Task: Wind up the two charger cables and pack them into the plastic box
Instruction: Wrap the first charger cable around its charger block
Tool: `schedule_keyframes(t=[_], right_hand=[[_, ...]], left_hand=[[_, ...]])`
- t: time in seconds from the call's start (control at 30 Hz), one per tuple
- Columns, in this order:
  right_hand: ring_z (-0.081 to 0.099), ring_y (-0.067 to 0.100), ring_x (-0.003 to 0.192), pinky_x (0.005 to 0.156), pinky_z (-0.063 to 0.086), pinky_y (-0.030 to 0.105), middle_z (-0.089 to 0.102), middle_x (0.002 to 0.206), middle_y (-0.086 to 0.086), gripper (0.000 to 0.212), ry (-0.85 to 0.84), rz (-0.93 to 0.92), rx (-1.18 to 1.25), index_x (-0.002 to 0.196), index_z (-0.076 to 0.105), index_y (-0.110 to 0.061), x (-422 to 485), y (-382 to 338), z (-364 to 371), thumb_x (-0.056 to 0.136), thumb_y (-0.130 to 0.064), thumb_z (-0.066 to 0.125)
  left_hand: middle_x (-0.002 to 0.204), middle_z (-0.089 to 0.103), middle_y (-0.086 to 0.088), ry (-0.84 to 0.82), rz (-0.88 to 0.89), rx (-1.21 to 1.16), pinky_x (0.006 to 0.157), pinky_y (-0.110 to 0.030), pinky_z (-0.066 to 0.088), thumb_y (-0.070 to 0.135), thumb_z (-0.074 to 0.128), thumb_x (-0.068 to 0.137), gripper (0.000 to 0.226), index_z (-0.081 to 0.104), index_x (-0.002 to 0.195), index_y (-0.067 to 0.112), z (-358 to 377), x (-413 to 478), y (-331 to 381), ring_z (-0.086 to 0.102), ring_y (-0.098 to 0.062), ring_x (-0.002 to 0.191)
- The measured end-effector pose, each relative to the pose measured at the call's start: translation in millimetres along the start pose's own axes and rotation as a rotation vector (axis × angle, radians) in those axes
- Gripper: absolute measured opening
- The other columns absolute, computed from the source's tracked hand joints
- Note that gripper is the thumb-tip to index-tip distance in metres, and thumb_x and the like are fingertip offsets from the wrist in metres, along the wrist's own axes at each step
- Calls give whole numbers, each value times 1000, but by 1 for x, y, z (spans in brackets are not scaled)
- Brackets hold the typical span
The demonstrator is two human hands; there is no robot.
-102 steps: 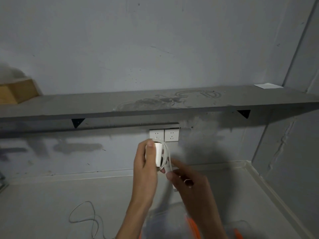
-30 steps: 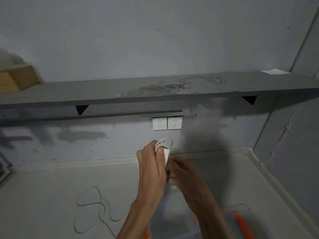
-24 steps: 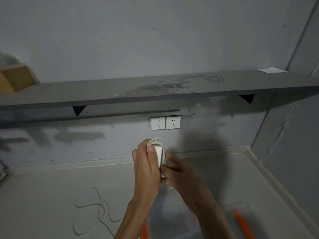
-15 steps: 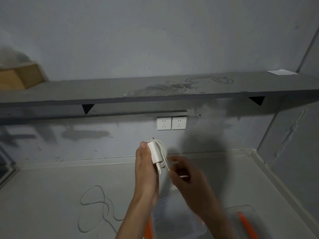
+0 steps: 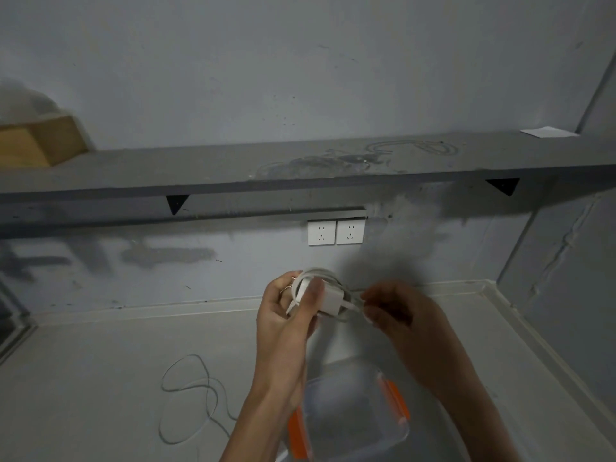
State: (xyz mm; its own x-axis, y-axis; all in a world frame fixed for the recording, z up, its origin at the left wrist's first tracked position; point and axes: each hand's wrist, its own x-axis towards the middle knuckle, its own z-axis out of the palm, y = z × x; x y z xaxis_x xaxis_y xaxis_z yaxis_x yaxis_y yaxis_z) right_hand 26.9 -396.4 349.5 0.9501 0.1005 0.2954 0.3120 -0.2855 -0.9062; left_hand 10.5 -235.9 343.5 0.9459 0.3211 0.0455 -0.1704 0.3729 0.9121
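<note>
My left hand (image 5: 286, 315) grips a white charger block (image 5: 330, 296) with its white cable wound around it in several loops. My right hand (image 5: 396, 311) pinches the loose end of that cable just right of the block. Both hands hover above the grey tabletop (image 5: 100, 378). Below them stands a clear plastic box (image 5: 353, 415) with orange clips, open on top. A second white cable (image 5: 196, 395) lies loose in loops on the table to the left of my left forearm.
A grey shelf (image 5: 233, 168) runs along the wall above two white sockets (image 5: 335, 232). A wooden box (image 5: 36, 141) sits at the shelf's left end, a white paper (image 5: 548, 132) at its right end. A wall corner closes off the right side.
The cable has gone from hanging loose to wound around the charger block. My right hand has moved off the block to the right and now pinches the cable end.
</note>
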Motion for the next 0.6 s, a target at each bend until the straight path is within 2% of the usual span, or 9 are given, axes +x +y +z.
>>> schedule_keyframes(t=[0.1, 0.2, 0.3, 0.4, 0.43, 0.5, 0.53, 0.6], right_hand=[[68, 8, 66, 65, 54, 14, 75, 73, -3, 24, 85, 70, 296, 80, 68, -15, -5, 1, 6, 79, 9, 66], [68, 14, 72, 67, 57, 18, 74, 78, 6, 17, 154, 203, 663, 84, 69, -8, -13, 9, 22, 80, 7, 64], [70, 18, 81, 71, 58, 21, 74, 87, 13, 18, 249, 271, 867, 88, 69, -9, -19, 13, 33, 81, 6, 61], [69, 26, 95, 71, 58, 21, 73, 99, 17, 16, 326, 314, 930, 97, 68, -8, -22, 14, 39, 85, 0, 62], [69, 27, 98, 74, 58, 22, 73, 101, 16, 17, 331, 310, 912, 100, 68, -9, -22, 14, 40, 84, -3, 64], [69, 27, 102, 82, 58, 26, 74, 103, 13, 26, 337, 286, 809, 107, 66, -11, -22, 15, 43, 82, -4, 67], [70, 26, 102, 87, 57, 29, 74, 103, 13, 31, 344, 267, 754, 110, 64, -13, -22, 14, 45, 81, -2, 69], [70, 24, 98, 93, 54, 38, 73, 101, 14, 39, 363, 231, 695, 113, 63, -15, -21, 13, 50, 79, 2, 70]], left_hand=[[95, 75, -5, -23, -2, -39, 76, -28, 60, 31, 77, 65, 53, 59, 110, 11, 0, -4, -5, 74, -19, 90], [86, 76, 3, -12, 6, -47, 69, -21, 58, 31, 78, 63, 55, 56, 109, 10, 2, -6, -9, 74, -21, 89], [83, 73, 3, 30, 5, -22, 75, -29, 59, 31, 84, 62, 62, 51, 109, 7, 1, -6, -17, 72, -29, 95], [89, 64, -3, 66, 4, 62, 88, -48, 55, 40, 88, 57, 64, 49, 100, 13, -5, -5, -27, 67, -31, 91], [87, 61, -4, 63, 6, 87, 88, -47, 54, 42, 86, 54, 62, 48, 96, 16, -7, -6, -29, 64, -27, 86], [81, 56, -1, 60, 15, 140, 74, -31, 54, 38, 87, 58, 56, 46, 90, 19, -9, -9, -32, 57, -12, 74], [76, 54, 2, 64, 22, 167, 63, -20, 50, 30, 88, 63, 52, 44, 89, 18, -10, -11, -33, 52, -3, 65], [62, 52, 13, 52, 27, 194, 48, -11, 39, 16, 84, 71, 46, 41, 88, 15, -11, -14, -33, 42, 3, 49]])
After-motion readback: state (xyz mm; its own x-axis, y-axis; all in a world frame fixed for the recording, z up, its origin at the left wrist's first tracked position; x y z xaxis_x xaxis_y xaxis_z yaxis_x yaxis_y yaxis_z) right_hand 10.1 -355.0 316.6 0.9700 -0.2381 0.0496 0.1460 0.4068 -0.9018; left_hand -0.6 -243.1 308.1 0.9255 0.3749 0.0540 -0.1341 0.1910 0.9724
